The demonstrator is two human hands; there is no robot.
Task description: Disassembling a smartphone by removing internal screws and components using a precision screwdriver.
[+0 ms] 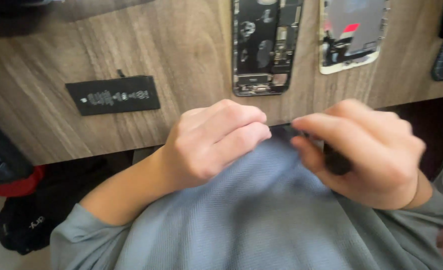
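a slim black tool is pinched in the right hand, fingers clamped on it; its tip is hidden between the hands. the left hand is curled shut just beside it; whether anything is gripped cannot be told. on the wooden desk an opened phone chassis, cut off at the top, a detached screen panel and a black battery are seen.
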